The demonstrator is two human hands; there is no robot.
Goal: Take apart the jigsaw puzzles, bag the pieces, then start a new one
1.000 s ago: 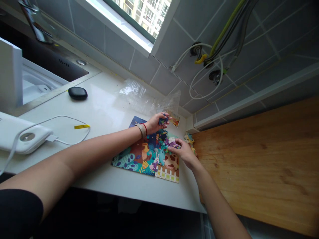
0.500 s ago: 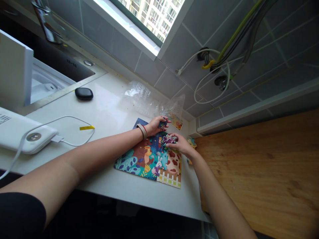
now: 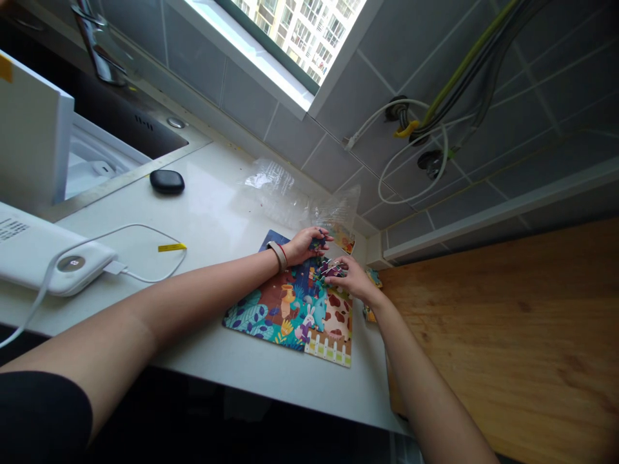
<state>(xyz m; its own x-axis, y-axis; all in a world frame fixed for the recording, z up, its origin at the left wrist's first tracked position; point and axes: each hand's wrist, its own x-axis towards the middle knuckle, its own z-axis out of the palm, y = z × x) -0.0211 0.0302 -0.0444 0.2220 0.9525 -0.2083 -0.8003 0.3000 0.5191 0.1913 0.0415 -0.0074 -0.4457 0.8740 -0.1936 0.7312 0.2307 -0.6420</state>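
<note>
A colourful jigsaw puzzle (image 3: 285, 309) with a fox, a rabbit and a spotted cow lies on the white counter. Over its upper edge, my left hand (image 3: 305, 245) is closed on a dark blue puzzle piece (image 3: 319, 243); a band circles that wrist. My right hand (image 3: 351, 277) pinches a purple puzzle piece (image 3: 331, 268) just above the puzzle's upper right part. Whether that piece touches the puzzle, I cannot tell. My fingers partly cover both pieces.
Clear plastic bags (image 3: 275, 187) lie behind the puzzle. More puzzle pieces (image 3: 373, 277) sit by the wooden board (image 3: 483, 322) on the right. To the left are a black case (image 3: 167, 182), a white power bank (image 3: 58, 254) with its cable, and the sink (image 3: 145, 138).
The view has shifted slightly. Both hands stay nearly in place with their pieces; the fingers of my right hand have moved a little on the purple one.
</note>
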